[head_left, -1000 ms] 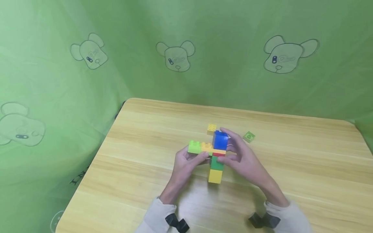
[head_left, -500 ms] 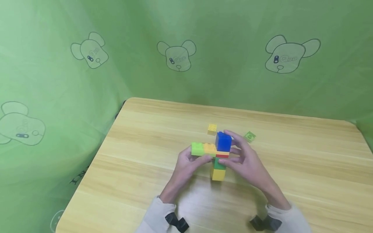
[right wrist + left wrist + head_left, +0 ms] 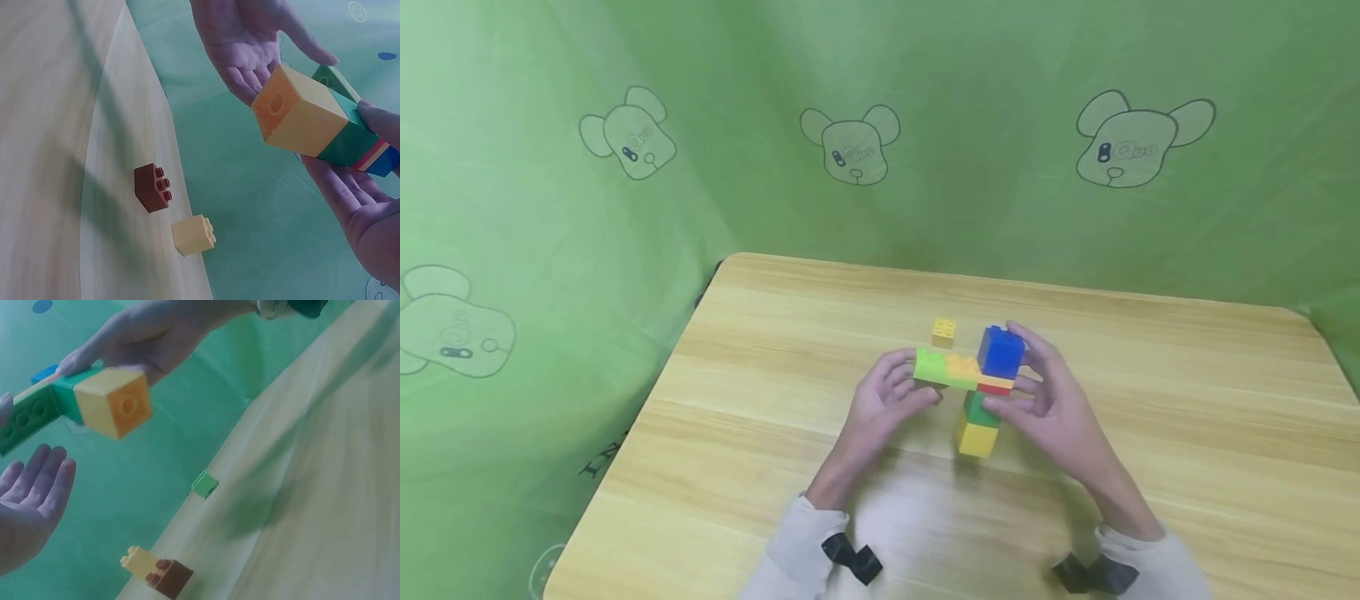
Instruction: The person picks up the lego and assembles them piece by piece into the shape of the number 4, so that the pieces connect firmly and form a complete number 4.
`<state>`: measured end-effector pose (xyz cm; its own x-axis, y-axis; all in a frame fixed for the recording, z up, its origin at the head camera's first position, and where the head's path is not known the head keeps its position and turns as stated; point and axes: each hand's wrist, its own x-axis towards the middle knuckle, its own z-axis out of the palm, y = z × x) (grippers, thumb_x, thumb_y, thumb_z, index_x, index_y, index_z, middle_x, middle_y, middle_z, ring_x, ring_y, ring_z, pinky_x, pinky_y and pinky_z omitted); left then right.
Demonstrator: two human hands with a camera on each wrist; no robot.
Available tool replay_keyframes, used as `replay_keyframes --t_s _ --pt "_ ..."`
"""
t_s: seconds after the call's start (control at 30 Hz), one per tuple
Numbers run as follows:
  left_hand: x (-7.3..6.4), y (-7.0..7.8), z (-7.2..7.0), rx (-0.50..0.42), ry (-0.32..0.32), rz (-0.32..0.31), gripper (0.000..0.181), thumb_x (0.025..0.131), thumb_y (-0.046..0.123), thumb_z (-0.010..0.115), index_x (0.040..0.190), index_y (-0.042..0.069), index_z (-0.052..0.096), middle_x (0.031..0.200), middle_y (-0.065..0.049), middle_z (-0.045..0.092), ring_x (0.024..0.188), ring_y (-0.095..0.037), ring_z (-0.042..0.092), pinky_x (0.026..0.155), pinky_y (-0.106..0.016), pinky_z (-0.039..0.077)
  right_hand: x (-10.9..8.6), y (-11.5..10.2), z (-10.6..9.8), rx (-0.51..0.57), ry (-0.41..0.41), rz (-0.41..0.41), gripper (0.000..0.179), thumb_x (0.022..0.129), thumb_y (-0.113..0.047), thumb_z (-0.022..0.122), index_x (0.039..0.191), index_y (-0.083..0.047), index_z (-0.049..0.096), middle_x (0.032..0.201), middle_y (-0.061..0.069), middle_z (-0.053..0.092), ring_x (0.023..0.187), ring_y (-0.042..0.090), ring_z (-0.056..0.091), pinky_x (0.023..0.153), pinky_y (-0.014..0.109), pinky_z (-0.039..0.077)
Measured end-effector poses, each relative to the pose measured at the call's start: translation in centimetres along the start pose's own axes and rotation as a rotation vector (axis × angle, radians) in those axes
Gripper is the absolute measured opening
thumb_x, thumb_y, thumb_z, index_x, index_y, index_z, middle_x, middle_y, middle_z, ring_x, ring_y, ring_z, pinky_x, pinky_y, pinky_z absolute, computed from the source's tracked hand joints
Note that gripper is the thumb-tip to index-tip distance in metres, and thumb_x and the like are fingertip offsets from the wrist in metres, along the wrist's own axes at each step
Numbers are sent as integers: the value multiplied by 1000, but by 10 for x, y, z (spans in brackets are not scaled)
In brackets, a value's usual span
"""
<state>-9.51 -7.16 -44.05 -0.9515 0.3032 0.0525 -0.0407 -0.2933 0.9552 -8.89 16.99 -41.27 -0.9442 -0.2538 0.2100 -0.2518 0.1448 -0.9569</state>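
Note:
My right hand (image 3: 1060, 408) grips an upright stack of toy building bricks, held over the table. From the top it has a blue brick (image 3: 1002, 353), a thin orange layer, a red layer (image 3: 994, 388), a green brick (image 3: 981, 409) and a yellow brick (image 3: 977, 437). An arm with a lime brick (image 3: 930, 367) and an orange brick (image 3: 962, 367) on top juts left from the stack. At the arm's outer end is my left hand (image 3: 880, 404), its thumb close to it. In the left wrist view that hand's fingers (image 3: 47, 478) are extended under the arm.
On the table (image 3: 760, 333) a loose yellow brick (image 3: 944, 332) lies toward the back. Beside it a brown brick (image 3: 151, 187) shows in the wrist views. A small green brick (image 3: 205, 484) lies farther right. Green printed cloth (image 3: 985, 208) hangs behind the table.
The brick build has shifted right and slightly away from me, in my right hand. My left fingers have loosened from the arm. The small green brick is now hidden in the head view.

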Motion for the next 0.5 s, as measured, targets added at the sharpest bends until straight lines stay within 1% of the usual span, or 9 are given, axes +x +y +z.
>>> replay_keyframes --t_s 0.17,0.3,0.37,0.4,0.5 --pt "5 2 -6 28 14 19 61 92 11 73 146 -1 46 139 -19 60 126 -30 61 108 -39 53 -1 0 -3 34 14 -11 94 88 17 71 164 -19 30 141 22 46 112 9 68 81 34 65" --pt "11 1 -12 22 39 32 53 96 14 70 142 0 51 138 -17 61 122 -27 63 109 -40 52 0 0 -5 49 24 -18 93 88 17 71 164 -19 30 144 23 43 114 9 66 82 33 64" --pt "17 -2 -15 28 44 63 46 100 15 66 140 -2 52 136 -20 63 119 -28 65 108 -42 53 0 0 -7 54 33 -18 93 88 17 70 164 -19 29 147 24 41 115 9 66 83 33 64" --pt "20 -4 -17 45 44 85 42 102 15 64 138 -3 53 134 -21 64 118 -28 65 107 -42 54 0 0 -8 58 39 -19 93 88 18 70 164 -19 29 148 23 41 116 9 65 83 32 64" --pt "33 -13 -20 137 35 152 35 106 13 58 135 -6 54 131 -26 64 119 -29 66 107 -41 54 0 1 -10 79 64 -22 94 88 19 69 164 -18 30 146 21 43 115 10 66 83 33 64"
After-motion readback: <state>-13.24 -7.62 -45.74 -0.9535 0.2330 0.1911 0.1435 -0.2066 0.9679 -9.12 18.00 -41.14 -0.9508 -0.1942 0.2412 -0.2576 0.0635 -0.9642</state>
